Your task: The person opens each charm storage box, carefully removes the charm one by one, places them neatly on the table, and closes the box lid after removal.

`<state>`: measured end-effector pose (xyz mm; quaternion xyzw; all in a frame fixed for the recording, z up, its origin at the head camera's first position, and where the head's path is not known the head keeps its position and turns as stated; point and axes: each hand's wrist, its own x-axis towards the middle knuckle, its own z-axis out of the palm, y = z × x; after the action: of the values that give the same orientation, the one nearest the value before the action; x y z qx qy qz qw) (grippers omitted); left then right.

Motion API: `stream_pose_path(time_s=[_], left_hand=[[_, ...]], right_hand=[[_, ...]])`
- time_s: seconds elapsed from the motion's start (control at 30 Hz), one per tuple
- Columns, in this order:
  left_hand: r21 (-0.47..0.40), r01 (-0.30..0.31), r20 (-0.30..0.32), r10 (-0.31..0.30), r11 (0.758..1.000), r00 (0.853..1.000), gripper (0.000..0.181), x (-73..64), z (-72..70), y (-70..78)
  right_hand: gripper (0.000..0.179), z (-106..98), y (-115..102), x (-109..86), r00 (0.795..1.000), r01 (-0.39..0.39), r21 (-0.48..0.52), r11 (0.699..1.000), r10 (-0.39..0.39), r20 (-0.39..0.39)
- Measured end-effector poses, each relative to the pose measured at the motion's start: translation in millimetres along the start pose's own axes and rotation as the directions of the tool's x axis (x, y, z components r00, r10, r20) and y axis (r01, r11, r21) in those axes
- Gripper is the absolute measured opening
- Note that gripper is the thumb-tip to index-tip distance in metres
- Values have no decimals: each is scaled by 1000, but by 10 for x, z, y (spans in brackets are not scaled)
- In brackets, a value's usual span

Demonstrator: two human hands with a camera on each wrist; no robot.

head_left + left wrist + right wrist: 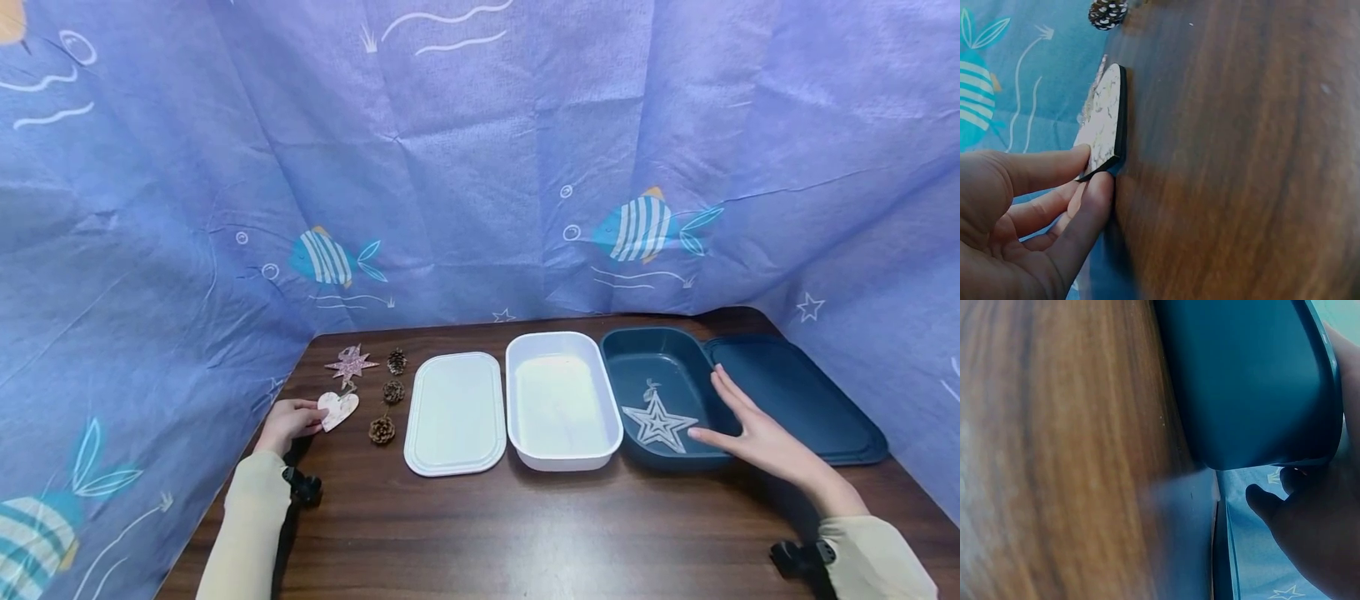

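Note:
At the table's left side, my left hand [288, 423] pinches a flat, white heart ornament [338, 410] by its edge. In the left wrist view the thumb and a finger meet at one end of the heart [1105, 119], which shows a dark side edge. My right hand [757, 437] is spread over the front right corner of a dark blue box [678, 458], fingers straight and thumb apart. A star ornament [658, 422] with a hanging loop lies inside that box. The right wrist view shows the box's outer wall [1254, 387] beside the hand.
A pink glittery star [351, 363] lies beyond the heart, next to three pine cones [382, 430] in a column. A white lid [454, 417] and a white box [566, 460] stand mid-table. Right of the blue box lies a dark blue lid [810, 400]. A fish-patterned cloth [480, 167] hangs behind.

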<state>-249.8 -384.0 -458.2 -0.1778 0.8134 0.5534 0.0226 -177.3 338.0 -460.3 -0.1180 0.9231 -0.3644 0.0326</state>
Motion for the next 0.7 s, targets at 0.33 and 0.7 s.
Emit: stream_pose_path(time_s=[0.33, 0.7], left_hand=[[22, -7, -23, 7, 1000, 1000, 38, -14, 23, 29], [61, -12, -37, 14, 998, 999, 38, -45, 44, 42]], right_hand=[[108, -9, -17, 2, 1000, -7, 6, 1000, 7, -5], [108, -3, -4, -5, 1000, 0, 12, 1000, 0, -6]])
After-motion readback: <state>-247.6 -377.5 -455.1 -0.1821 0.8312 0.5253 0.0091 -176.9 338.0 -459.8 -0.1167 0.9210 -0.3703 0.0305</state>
